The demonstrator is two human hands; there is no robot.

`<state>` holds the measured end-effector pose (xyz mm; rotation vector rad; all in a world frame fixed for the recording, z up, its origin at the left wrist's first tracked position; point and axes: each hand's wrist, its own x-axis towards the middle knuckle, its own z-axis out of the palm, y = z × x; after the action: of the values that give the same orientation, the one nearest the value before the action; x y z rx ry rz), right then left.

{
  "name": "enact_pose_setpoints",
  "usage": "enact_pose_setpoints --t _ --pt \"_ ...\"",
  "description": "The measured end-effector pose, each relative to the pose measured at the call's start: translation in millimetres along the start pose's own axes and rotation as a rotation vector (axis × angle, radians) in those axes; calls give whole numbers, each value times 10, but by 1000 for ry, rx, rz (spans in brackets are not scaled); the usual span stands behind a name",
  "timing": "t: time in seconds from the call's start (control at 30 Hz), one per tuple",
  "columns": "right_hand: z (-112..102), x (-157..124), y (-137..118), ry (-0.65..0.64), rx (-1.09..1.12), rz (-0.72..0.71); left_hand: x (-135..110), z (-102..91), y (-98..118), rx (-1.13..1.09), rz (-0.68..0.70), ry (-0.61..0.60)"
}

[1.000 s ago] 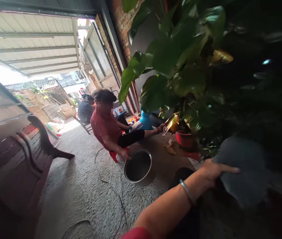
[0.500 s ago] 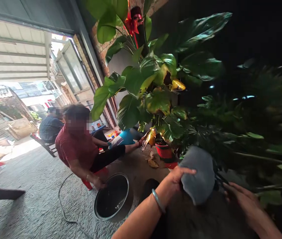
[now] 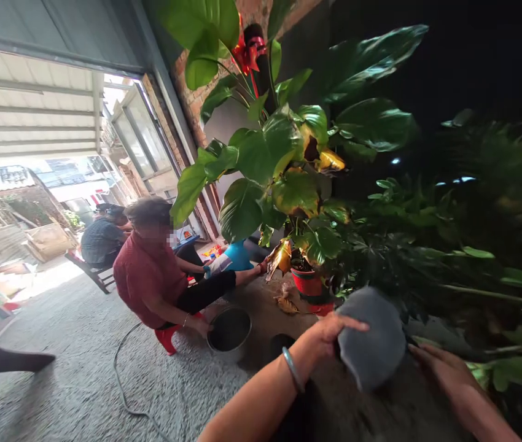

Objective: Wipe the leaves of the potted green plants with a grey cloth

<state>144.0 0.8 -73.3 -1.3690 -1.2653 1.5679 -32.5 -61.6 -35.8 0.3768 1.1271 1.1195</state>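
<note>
My left hand (image 3: 330, 334) grips the left edge of a grey rounded object (image 3: 371, 347), thumb on top and fingers hidden behind it. A metal bangle (image 3: 292, 368) sits on that wrist. My right hand (image 3: 436, 368) reaches toward the object's right edge, fingers stretched out, just touching or nearly touching it. Right behind the object stands a large-leaved plant (image 3: 284, 159) in a red pot (image 3: 307, 282).
A person in a red shirt (image 3: 150, 276) sits on a low red stool, one hand on a metal basin (image 3: 228, 331) on the floor. Another person (image 3: 99, 239) sits farther back. A hose (image 3: 125, 380) curls on the pebbled floor. Dark foliage (image 3: 473, 258) fills the right.
The view swung right, then steadied. My right hand came into view beside the grey object. The seated person set the tilted basin flatter and drew it closer to themselves.
</note>
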Motion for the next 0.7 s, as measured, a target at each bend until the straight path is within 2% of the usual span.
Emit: enact_pose_setpoints --t 0.07,0.17,0.23,0.3,0.37,0.43,0.53,0.63,0.7 --pt "-12 5 21 -13 -15 17 -142 -60 -36 73 3 -70" --pt "-12 -45 14 -27 -10 -16 -285 -61 202 -9 150 -104" --pt "6 -82 -7 -1 -7 -35 -237 20 397 -133 274 -69" --pt "29 -98 -26 23 5 -34 -95 120 464 -230 347 -57" --pt "38 -85 -32 11 28 -24 54 179 359 -196 320 -52" --pt "19 -53 -23 -15 46 -9 113 166 162 -24 223 -33" --pt "-46 -10 9 -37 53 27 -45 98 17 207 95 -90" --pt "-97 9 39 -36 56 61 -292 191 248 213 169 -190" --pt "-103 14 64 -26 50 67 -318 348 473 160 254 -213"
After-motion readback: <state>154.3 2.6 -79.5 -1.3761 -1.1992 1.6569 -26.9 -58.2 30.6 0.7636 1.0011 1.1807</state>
